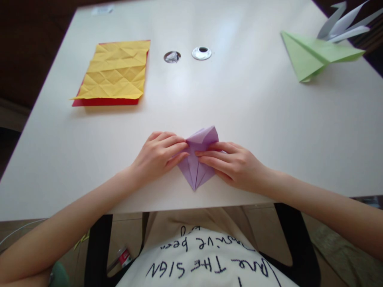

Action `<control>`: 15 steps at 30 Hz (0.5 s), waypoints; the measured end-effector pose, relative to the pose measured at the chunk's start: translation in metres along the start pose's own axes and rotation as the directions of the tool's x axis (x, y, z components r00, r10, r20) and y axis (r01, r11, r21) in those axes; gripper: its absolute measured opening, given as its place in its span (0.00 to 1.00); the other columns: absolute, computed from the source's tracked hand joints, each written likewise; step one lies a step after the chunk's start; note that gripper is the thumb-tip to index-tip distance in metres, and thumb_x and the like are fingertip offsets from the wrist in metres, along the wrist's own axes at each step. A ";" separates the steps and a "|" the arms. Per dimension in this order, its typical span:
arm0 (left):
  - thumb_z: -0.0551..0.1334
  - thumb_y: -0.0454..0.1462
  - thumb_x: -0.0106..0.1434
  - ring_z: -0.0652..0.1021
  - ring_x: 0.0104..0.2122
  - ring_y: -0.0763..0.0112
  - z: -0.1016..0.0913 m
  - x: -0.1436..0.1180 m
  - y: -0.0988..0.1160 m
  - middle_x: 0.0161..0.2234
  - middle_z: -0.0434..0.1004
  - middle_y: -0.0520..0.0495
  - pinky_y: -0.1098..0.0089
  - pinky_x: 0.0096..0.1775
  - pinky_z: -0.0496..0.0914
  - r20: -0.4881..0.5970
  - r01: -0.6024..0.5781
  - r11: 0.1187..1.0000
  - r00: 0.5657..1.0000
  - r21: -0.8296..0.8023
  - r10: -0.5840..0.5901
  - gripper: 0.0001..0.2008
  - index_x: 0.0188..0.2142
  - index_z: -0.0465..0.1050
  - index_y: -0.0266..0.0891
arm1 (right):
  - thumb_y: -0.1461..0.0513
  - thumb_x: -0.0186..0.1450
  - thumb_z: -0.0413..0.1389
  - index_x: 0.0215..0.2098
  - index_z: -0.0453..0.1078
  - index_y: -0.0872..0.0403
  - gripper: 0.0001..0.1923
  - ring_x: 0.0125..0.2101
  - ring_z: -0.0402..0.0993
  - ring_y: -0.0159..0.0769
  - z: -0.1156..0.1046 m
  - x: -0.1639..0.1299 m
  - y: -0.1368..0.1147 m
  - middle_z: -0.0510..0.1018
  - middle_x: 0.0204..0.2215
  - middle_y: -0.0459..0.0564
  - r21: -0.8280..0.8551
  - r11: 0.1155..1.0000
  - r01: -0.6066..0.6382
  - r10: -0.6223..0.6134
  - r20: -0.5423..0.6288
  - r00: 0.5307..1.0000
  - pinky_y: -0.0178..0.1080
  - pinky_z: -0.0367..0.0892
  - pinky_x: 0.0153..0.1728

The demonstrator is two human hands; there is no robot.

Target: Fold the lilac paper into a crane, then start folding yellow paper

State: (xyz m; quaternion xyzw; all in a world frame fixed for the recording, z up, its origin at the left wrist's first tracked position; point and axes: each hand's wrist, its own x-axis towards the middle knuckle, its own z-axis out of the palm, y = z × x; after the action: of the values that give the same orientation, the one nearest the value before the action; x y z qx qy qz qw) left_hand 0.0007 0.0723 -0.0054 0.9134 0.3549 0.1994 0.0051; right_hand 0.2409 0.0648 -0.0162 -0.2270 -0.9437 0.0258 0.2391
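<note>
A sheet of purple origami paper, folded into a kite-like shape, lies near the front edge of the white table. Its narrow point faces me, and a flap stands up at its top. At the paper's left edge, my left hand is closed, its fingertips and thumb gripping the side. My right hand grips the right side, with its fingertips pressed over the middle folds. The undersides of the paper and some of the right fingers are hidden.
Creased yellow paper lies over a red sheet at the back left. Two round holes with metallic-looking rims or contents sit mid-table. At the back right are folded green paper and a white folded paper bird.
</note>
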 end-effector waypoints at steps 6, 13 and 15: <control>0.63 0.36 0.58 0.73 0.30 0.72 0.012 0.029 -0.006 0.26 0.74 0.53 0.69 0.36 0.64 -0.034 0.177 0.974 0.982 -0.143 -0.184 0.06 0.27 0.68 0.37 | 0.69 0.63 0.49 0.44 0.69 0.58 0.13 0.42 0.69 0.39 -0.002 0.000 0.001 0.77 0.45 0.46 0.026 1.000 -0.004 0.004 0.005 1.000 0.41 0.69 0.41; 0.67 0.33 0.50 0.73 0.29 0.75 0.015 0.047 -0.013 0.31 0.73 0.54 0.75 0.30 0.66 0.223 0.396 0.672 0.916 -0.626 -0.332 0.13 0.36 0.68 0.36 | 0.70 0.62 0.49 0.42 0.70 0.57 0.12 0.42 0.70 0.38 -0.002 0.002 0.003 0.79 0.42 0.48 0.075 0.997 -0.007 0.008 -0.011 1.000 0.41 0.70 0.40; 0.65 0.33 0.50 0.73 0.29 0.74 0.015 0.051 -0.015 0.29 0.74 0.54 0.74 0.30 0.66 0.289 0.405 0.638 0.914 -0.655 -0.284 0.10 0.34 0.70 0.36 | 0.70 0.62 0.49 0.42 0.69 0.56 0.12 0.42 0.69 0.37 -0.003 0.003 0.005 0.79 0.40 0.47 0.115 0.993 -0.007 0.008 -0.010 1.000 0.40 0.70 0.42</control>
State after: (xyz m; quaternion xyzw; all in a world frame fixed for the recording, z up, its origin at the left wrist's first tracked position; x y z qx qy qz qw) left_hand 0.0308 0.1184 -0.0028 0.7696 0.4182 0.2411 0.4180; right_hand 0.2420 0.0704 -0.0128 -0.2166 -0.9385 0.0799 0.2567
